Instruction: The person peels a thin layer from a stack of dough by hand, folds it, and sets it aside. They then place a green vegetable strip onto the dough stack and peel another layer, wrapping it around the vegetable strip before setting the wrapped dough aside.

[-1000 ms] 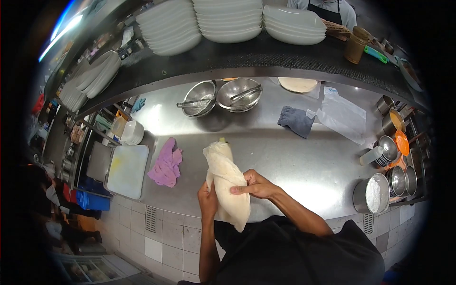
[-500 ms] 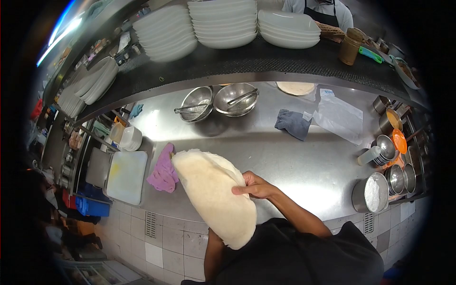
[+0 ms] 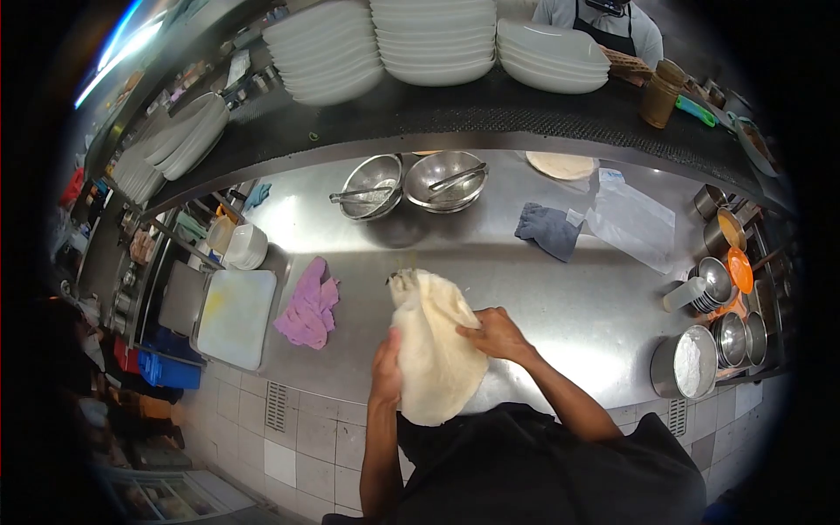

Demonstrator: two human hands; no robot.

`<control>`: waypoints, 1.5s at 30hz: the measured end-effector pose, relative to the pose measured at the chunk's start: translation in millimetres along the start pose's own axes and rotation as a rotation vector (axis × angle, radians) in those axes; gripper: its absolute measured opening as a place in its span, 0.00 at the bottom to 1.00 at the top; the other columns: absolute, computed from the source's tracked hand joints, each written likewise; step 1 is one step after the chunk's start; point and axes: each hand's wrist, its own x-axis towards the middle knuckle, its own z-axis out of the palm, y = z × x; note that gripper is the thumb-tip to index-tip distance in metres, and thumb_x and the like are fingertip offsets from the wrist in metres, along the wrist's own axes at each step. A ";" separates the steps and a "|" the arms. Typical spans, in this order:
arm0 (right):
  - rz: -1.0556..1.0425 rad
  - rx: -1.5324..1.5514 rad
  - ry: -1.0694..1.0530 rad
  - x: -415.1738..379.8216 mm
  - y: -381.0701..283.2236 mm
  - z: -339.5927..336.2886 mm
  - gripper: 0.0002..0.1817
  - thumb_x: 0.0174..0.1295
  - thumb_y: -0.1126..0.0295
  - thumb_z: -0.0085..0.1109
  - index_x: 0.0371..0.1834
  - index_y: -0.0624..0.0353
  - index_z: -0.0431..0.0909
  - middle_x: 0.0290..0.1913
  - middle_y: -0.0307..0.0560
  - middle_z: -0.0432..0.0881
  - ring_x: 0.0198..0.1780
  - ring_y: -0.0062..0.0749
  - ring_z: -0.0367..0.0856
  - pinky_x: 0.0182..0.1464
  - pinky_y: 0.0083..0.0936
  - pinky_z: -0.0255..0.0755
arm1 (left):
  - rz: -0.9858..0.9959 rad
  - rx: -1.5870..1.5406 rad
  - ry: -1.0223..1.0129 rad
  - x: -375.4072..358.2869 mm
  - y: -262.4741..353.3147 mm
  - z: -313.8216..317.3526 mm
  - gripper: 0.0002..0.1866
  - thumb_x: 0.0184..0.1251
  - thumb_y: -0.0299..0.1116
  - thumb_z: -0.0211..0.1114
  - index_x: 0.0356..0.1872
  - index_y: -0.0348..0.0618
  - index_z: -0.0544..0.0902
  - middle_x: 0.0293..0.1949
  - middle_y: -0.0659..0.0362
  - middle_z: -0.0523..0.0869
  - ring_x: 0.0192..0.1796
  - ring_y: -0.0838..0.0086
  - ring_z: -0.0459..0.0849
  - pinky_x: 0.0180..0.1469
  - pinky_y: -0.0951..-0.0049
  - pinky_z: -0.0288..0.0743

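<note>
Flatbread (image 3: 444, 363), held up over the near edge of the table (image 3: 560, 302), pinched at one side by the right hand (image 3: 500, 334) and met at the other by the left hand (image 3: 387, 369) (grip there too blurred to tell), presumably to keep floppy sides from drooping.

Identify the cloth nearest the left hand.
The purple cloth, left of the left hand; the grey cloth and blue cloth lie farther back.

The flatbread (image 3: 442, 359) was between the left hand (image 3: 387, 366) and right hand (image 3: 500, 335), above the counter (image 3: 569, 306). Leftward I saw a rag (image 3: 308, 306), then a cutting board (image 3: 236, 319); behind, two bowls (image 3: 385, 168) with tongs (image 3: 459, 179) inside; rightward, a pot (image 3: 665, 366). Plates (image 3: 437, 52) stood on the shelf (image 3: 455, 122).
</note>
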 end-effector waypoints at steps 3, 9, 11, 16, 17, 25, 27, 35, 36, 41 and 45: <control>-0.283 -0.118 0.001 -4.8 -3.1 10.1 0.13 0.61 0.68 0.62 0.46 0.63 0.87 0.28 0.65 0.85 0.28 0.42 0.87 0.38 0.37 0.78 | 0.104 0.601 -0.011 7.8 -22.9 22.0 0.23 0.83 0.46 0.48 0.50 0.34 0.82 0.39 0.60 0.85 0.40 0.80 0.79 0.45 0.76 0.75; -0.230 0.158 -0.079 -8.8 -23.9 -7.9 0.13 0.63 0.67 0.66 0.44 0.66 0.87 0.28 0.53 0.87 0.29 0.24 0.82 0.37 0.28 0.76 | 0.152 0.340 0.125 16.0 -35.7 11.5 0.24 0.84 0.46 0.47 0.52 0.32 0.81 0.42 0.59 0.86 0.41 0.79 0.81 0.46 0.75 0.76; -0.226 0.306 -0.130 -7.9 -23.0 -8.7 0.14 0.65 0.65 0.67 0.44 0.66 0.87 0.29 0.49 0.88 0.31 0.21 0.82 0.37 0.26 0.76 | 0.179 0.162 0.176 20.0 -35.8 6.6 0.26 0.83 0.48 0.47 0.55 0.31 0.79 0.47 0.56 0.86 0.46 0.76 0.83 0.51 0.75 0.77; -0.243 0.629 -0.329 0.6 -24.7 -17.6 0.13 0.64 0.66 0.71 0.41 0.68 0.88 0.34 0.42 0.89 0.35 0.17 0.83 0.38 0.19 0.75 | 0.167 0.135 0.200 35.0 -31.5 -11.4 0.26 0.83 0.48 0.48 0.55 0.31 0.80 0.49 0.55 0.86 0.48 0.75 0.84 0.54 0.75 0.76; -0.238 0.681 -0.384 1.2 -25.6 -17.9 0.11 0.63 0.68 0.72 0.40 0.67 0.88 0.35 0.41 0.88 0.36 0.17 0.82 0.39 0.18 0.75 | 0.177 0.142 0.229 37.4 -32.6 -12.9 0.25 0.83 0.48 0.48 0.55 0.32 0.80 0.49 0.55 0.86 0.47 0.75 0.84 0.53 0.74 0.77; -0.391 0.996 -0.622 11.9 -15.5 13.3 0.15 0.58 0.74 0.73 0.47 0.70 0.85 0.45 0.48 0.88 0.45 0.26 0.85 0.47 0.24 0.78 | 0.234 0.142 0.115 40.8 -70.4 0.0 0.21 0.79 0.45 0.54 0.54 0.34 0.81 0.44 0.57 0.86 0.46 0.72 0.86 0.51 0.69 0.79; -0.450 1.377 -0.682 9.8 -15.5 17.9 0.24 0.60 0.72 0.72 0.59 0.66 0.78 0.51 0.48 0.86 0.50 0.28 0.85 0.53 0.27 0.79 | 0.201 0.111 0.097 43.8 -69.0 12.2 0.21 0.79 0.45 0.54 0.54 0.35 0.81 0.44 0.57 0.86 0.46 0.72 0.86 0.51 0.69 0.79; -0.493 1.459 -0.386 13.4 -2.3 10.1 0.32 0.63 0.69 0.69 0.69 0.64 0.69 0.61 0.53 0.81 0.58 0.37 0.83 0.61 0.33 0.77 | 0.114 -0.016 0.000 45.6 -42.6 33.3 0.20 0.78 0.44 0.56 0.54 0.35 0.81 0.43 0.57 0.86 0.45 0.72 0.86 0.50 0.70 0.80; -0.495 1.460 -0.384 17.0 5.5 -1.7 0.32 0.63 0.69 0.69 0.69 0.64 0.69 0.61 0.53 0.81 0.58 0.37 0.83 0.61 0.33 0.77 | 0.100 -0.031 -0.013 43.9 -35.6 29.0 0.20 0.78 0.44 0.56 0.54 0.35 0.81 0.43 0.57 0.86 0.45 0.72 0.86 0.50 0.70 0.80; -0.205 0.847 -0.225 26.8 7.6 -8.0 0.17 0.66 0.64 0.68 0.50 0.66 0.85 0.43 0.48 0.89 0.42 0.27 0.88 0.47 0.26 0.81 | 0.036 -0.115 -0.064 27.8 -2.3 3.4 0.19 0.78 0.43 0.57 0.54 0.35 0.81 0.42 0.57 0.86 0.44 0.72 0.86 0.50 0.70 0.80; -0.295 0.124 0.037 46.8 17.1 12.8 0.11 0.60 0.68 0.68 0.39 0.66 0.86 0.32 0.52 0.89 0.32 0.35 0.88 0.38 0.29 0.80 | -0.015 0.152 -0.180 23.2 13.2 22.0 0.18 0.75 0.41 0.62 0.53 0.36 0.81 0.39 0.59 0.87 0.43 0.73 0.85 0.47 0.72 0.80</control>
